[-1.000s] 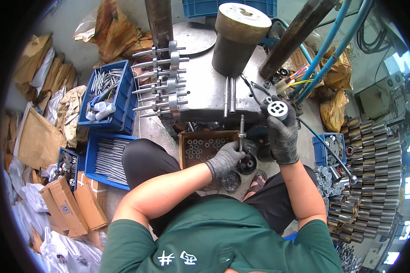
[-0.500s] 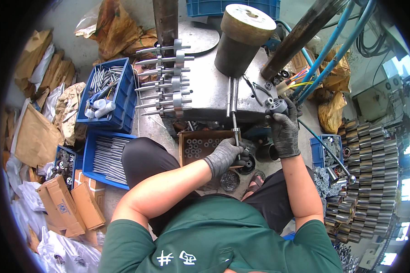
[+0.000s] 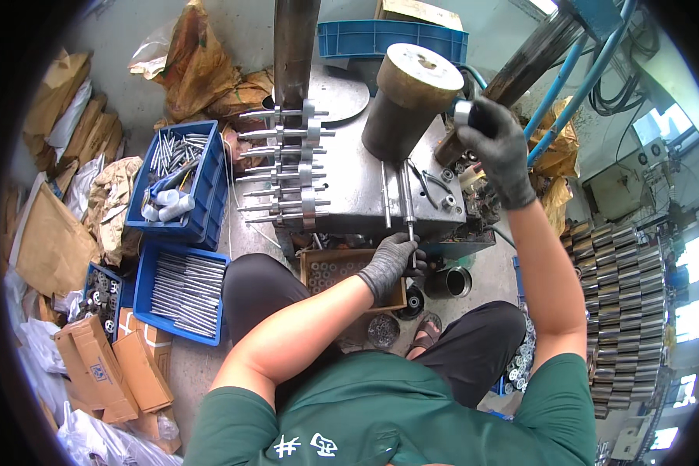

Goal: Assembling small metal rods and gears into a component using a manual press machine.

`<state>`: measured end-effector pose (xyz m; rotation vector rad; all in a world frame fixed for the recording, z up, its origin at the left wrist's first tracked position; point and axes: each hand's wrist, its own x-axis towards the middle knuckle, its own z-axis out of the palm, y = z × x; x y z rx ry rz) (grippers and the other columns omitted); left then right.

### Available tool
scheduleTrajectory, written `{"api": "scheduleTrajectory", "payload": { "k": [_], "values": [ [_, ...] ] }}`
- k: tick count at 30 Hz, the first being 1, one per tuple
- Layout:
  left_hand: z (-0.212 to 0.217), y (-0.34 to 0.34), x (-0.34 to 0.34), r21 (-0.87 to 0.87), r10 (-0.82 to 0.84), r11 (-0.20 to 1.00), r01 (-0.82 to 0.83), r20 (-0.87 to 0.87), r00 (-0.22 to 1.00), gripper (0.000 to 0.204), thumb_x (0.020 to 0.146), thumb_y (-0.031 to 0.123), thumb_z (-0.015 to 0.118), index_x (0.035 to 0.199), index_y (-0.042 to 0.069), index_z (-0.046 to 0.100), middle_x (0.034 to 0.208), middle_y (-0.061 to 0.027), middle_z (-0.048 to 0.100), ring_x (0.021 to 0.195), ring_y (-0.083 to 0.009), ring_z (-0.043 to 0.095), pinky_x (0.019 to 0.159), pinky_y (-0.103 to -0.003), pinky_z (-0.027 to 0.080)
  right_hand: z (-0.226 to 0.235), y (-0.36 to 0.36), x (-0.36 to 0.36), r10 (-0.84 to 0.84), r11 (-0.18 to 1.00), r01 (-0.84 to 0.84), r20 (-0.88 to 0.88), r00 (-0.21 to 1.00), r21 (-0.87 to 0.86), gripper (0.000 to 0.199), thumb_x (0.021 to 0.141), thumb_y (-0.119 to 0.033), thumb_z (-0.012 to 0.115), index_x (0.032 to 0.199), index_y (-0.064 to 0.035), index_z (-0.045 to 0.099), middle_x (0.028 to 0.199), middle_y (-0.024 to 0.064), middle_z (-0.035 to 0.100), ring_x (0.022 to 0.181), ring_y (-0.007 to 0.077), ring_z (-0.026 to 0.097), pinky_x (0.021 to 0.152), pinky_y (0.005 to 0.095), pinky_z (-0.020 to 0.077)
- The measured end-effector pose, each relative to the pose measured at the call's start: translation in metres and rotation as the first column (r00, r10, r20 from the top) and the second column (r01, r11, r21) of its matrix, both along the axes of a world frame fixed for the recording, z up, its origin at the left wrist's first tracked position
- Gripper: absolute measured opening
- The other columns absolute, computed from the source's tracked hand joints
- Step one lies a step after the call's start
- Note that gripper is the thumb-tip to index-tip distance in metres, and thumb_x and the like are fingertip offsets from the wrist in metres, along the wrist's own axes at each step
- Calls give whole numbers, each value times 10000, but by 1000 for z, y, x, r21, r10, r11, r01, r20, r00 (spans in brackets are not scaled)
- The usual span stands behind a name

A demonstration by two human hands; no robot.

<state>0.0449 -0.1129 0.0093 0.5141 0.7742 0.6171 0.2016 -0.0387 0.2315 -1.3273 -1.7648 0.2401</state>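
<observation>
In grey work gloves, my left hand (image 3: 392, 264) is closed round the lower end of a slim metal rod (image 3: 410, 230) at the front edge of the steel block. The rod's upper part lies over the block, beside a second thin rod (image 3: 387, 198). Raised beside the large steel cylinder (image 3: 412, 101), my right hand (image 3: 501, 147) is closed on a round metal piece (image 3: 463, 113) with a pale face. The gloved fingers hide much of that piece. Along the block's left side lies a row of shafts with round flanges (image 3: 307, 167).
Pliers (image 3: 431, 182) lie on the steel block (image 3: 349, 179). Below it stands a box of metal rings (image 3: 311, 268). Blue bins of rods (image 3: 221, 303) and small parts (image 3: 213, 182) sit left. Stacked metal tubes (image 3: 621, 311) stand right; a slanting post (image 3: 532, 66) rises behind my right hand.
My right hand has risen from the block's right corner to beside the cylinder's top, holding the round piece. The rod in my left hand now reaches less far out from the block. My view has shifted.
</observation>
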Motion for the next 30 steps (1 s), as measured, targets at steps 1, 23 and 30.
{"api": "scheduleTrajectory", "payload": {
  "k": [1, 23, 30],
  "values": [
    [-1, 1, 5, 9, -8, 1000, 7, 9, 1000, 264, 1025, 177, 606, 1254, 58, 550, 919, -104, 674, 724, -229, 700, 634, -378, 614, 13, 17, 3, -57, 990, 31, 193, 980, 137, 526, 784, -172, 811, 1238, 50, 663, 1162, 182, 693, 968, 221, 726, 892, 321, 582],
    [-3, 17, 8, 217, -63, 973, 71, -47, 997, 195, 978, 144, 676, 1123, 21, 631, 920, -74, 702, 776, -183, 704, 689, -342, 601, 64, 90, 13, -41, 991, -42, 585, 810, 128, 488, 892, -346, 711, 1240, -4, 698, 1131, 228, 727, 1083, 366, 695, 992, 420, 540],
    [-10, 8, 10, 473, 13, 880, 44, -116, 993, 222, 950, 64, 687, 1155, -14, 663, 1011, -91, 726, 898, -169, 703, 799, -324, 594, 73, -103, 93, 29, 1000, -19, 889, 457, -23, 184, 827, -83, 634, 997, -81, 705, 918, 140, 667, 984, 317, 658, 1095, 496, 404]
  ]
}}
